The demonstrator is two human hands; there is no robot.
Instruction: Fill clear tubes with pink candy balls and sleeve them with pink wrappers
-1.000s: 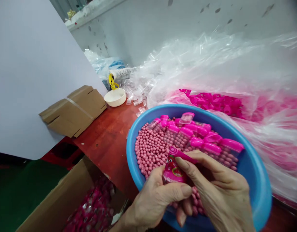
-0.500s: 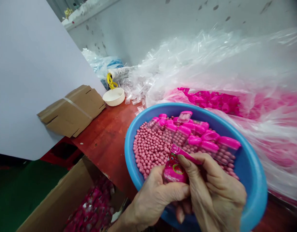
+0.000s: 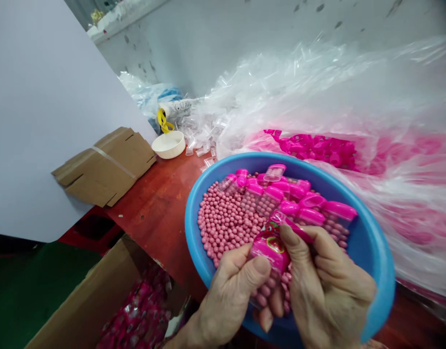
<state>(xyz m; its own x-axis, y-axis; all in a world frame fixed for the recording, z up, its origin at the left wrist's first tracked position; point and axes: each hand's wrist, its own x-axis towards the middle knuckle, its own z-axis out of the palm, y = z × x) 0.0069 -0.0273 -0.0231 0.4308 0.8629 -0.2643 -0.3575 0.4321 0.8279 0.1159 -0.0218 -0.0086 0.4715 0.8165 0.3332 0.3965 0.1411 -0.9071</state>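
My left hand [image 3: 232, 291] and my right hand [image 3: 324, 286] both grip a small pink container [image 3: 270, 246] with a printed label, held over the near side of a blue basin [image 3: 375, 257]. My left thumb presses its lower side; my right thumb lies on its pink flip lid. The basin holds many small pink candy balls [image 3: 224, 223] and a row of filled clear containers with pink lids [image 3: 299, 203].
The basin sits on a red-brown table [image 3: 157, 208]. A cardboard box [image 3: 99, 300] of pink packed items stands below left. Flattened cardboard [image 3: 102, 165], a white bowl [image 3: 168, 144], clear plastic vials [image 3: 204, 131] and a plastic bag of pink lids [image 3: 317, 148] lie behind.
The container has tilted and shifted slightly right in my hands, and my left thumb has slid up along it. The view has drifted a little.
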